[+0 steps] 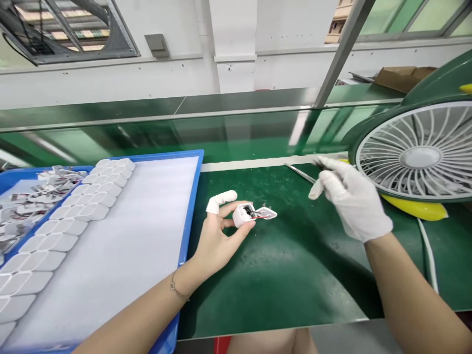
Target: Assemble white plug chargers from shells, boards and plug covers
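Observation:
My left hand (223, 228) pinches a small white plastic housing (241, 215) between thumb and fingers, above the green work surface. A white cover is on the index fingertip. Dark and red wires run from the housing's open end to a white end plate (266, 213) with metal prongs, hanging beside it at the right. My right hand (348, 196), in a white glove, hovers at the right with thumb and index finger apart, its fingertips blurred. A slim pointed metal tool (299, 172) lies by its thumb; the tool's other end is hidden behind the hand.
A blue tray (191, 196) at the left holds rows of white housings (79, 212). Farther left, another blue tray (79, 169) contains wired white parts (40, 196). A green fan (420, 157) stands at the right, its white cable (427, 250) running down the table (280, 285).

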A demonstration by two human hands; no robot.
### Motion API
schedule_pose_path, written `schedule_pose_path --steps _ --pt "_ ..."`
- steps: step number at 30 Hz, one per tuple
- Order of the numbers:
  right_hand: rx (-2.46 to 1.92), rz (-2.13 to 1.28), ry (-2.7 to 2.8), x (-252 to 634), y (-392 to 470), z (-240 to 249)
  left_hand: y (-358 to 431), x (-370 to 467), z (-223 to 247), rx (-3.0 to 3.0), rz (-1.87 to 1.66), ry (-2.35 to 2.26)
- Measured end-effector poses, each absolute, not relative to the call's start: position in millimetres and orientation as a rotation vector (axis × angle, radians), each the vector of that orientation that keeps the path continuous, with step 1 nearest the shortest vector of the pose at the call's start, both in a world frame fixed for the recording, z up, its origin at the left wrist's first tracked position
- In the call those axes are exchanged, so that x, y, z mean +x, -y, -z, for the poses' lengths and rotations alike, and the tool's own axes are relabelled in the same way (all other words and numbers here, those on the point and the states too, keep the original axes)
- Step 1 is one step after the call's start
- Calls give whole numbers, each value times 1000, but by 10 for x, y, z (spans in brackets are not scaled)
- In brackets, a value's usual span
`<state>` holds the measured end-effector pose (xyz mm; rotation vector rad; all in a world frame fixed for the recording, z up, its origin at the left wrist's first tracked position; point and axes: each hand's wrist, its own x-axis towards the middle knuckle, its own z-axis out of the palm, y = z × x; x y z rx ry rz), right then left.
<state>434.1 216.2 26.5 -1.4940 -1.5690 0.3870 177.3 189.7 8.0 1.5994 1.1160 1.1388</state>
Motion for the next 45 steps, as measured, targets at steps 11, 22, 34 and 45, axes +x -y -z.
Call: schedule_pose_path --steps 11,22,34,45 --pt "-1116 215 2334 3929 -1987 -113 -1928 1757 -73 1939 -1007 -1016" --pt "-1192 188 2401 3925 -2000 -82 -1932 1732 -59 1911 -963 -1010" --pt "-1166 155 2380 3918 -2006 -63 -1954 1733 -65 1941 -940 -1053" --pt "-1177 131 2387 3914 -2004 -69 -1949 1738 -103 1945 -917 -1042"
